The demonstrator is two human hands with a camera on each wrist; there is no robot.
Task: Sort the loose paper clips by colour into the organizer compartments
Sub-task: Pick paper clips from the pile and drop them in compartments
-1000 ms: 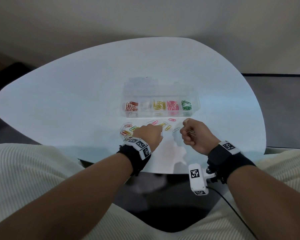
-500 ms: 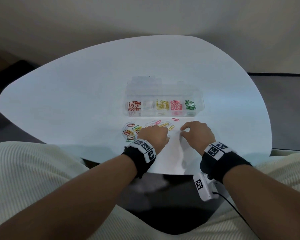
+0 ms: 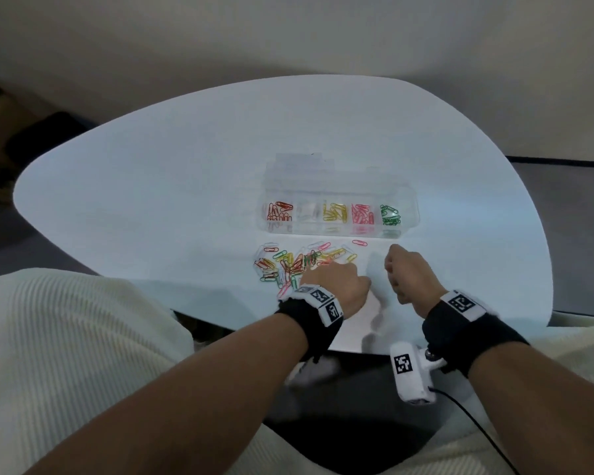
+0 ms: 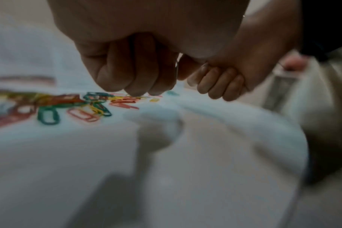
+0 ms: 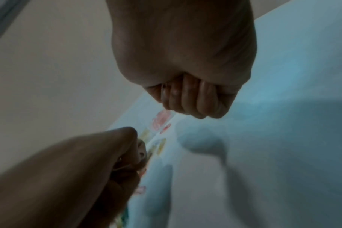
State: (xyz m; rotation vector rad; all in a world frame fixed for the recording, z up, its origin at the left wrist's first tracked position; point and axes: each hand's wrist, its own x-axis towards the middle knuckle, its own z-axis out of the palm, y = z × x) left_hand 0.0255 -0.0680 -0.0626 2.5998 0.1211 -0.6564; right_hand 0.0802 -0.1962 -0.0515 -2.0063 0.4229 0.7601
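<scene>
Head view: I see the clear plastic organizer box (image 3: 340, 217) near the middle of the rounded white table (image 3: 151, 200), with red, clear, yellow, pink and green clips in separate compartments. The loose pile of coloured paper clips (image 3: 295, 262) lies between the box and the near edge. My left hand (image 3: 333, 286) rests on the pile, fingers curled down. My right hand (image 3: 412, 275) is clenched just beside the pile, above the table.

Left wrist view: the left fingertips (image 4: 135, 92) touch the clips; I cannot tell whether they pinch one.

Right wrist view: the right hand (image 5: 189, 95) is fisted; a thin wire shows between its fingers, but I cannot identify it.
</scene>
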